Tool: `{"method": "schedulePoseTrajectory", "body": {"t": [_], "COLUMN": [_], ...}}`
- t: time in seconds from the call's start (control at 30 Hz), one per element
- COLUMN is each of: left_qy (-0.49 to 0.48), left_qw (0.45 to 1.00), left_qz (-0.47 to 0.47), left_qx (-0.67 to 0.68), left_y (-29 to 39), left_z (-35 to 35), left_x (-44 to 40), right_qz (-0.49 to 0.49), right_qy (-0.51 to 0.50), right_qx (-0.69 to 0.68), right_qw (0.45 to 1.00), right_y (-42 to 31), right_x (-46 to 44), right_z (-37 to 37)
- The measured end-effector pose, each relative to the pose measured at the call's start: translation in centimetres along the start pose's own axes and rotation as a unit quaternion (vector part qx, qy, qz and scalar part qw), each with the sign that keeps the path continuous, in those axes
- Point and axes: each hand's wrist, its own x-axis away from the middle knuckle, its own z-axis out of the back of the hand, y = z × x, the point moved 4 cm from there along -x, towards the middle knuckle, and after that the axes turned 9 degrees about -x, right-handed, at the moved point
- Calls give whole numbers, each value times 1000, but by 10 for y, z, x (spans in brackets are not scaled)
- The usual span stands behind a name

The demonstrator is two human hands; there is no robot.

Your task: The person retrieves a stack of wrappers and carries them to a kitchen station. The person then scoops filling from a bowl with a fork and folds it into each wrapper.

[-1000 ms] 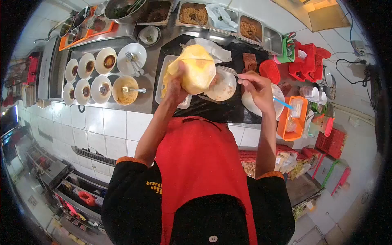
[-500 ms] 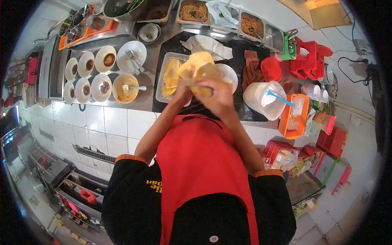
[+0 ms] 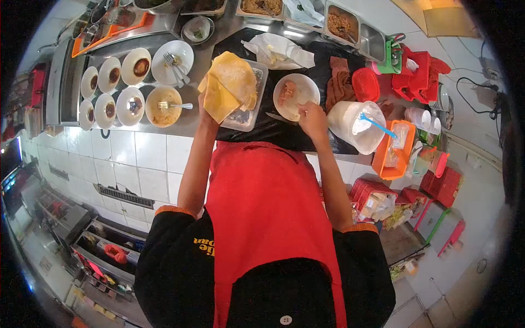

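Yellow wrapper sheets (image 3: 232,82) are gripped at their lower left edge by my left hand (image 3: 208,113). The stack has one corner folded over and hangs above a clear plastic container (image 3: 249,121). To the right, my right hand (image 3: 312,121) is closed at the lower right rim of a white bowl (image 3: 281,90). A knife (image 3: 280,117) points left from that hand, its handle covered by the fingers. Pinkish filling (image 3: 287,92) lies in the bowl's left part; whether my fingertips touch any of it cannot be seen.
Sauce bowls (image 3: 130,112) and a plate with forks (image 3: 172,61) stand left. Behind are a crumpled white cloth (image 3: 278,50) and metal food pans (image 3: 342,24). At right are a brown cloth (image 3: 339,82), a white tub (image 3: 350,123) with a blue utensil, and an orange basket (image 3: 389,167).
My hands have separated. The left moved left with the sheets, lifting them over the container. My right hand moved right with the knife to the bowl, whose filling now shows.
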Motion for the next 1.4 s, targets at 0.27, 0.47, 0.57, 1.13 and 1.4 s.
{"method": "schedulePoseTrajectory", "body": {"t": [0.27,0.47,0.57,1.13,1.4], "left_qy": [-17,-23,-29,-47,-54], "left_qw": [999,998,997,980,992], "left_qz": [44,61,73,193,103], "left_qx": [18,24,24,0,-50], "left_y": [-16,-19,-22,-35,-16], "left_z": [-20,-23,-27,-91,-67], "left_x": [1,2,1,11,10], "right_qz": [12,25,28,200,135], "right_qy": [-18,-65,-54,54,-3], "right_qx": [31,29,11,-313,-387], "right_qw": [999,997,998,927,912], "right_y": [2,-4,5,-100,-70], "right_x": [2,10,11,5,9], "right_z": [12,25,20,94,110]}}
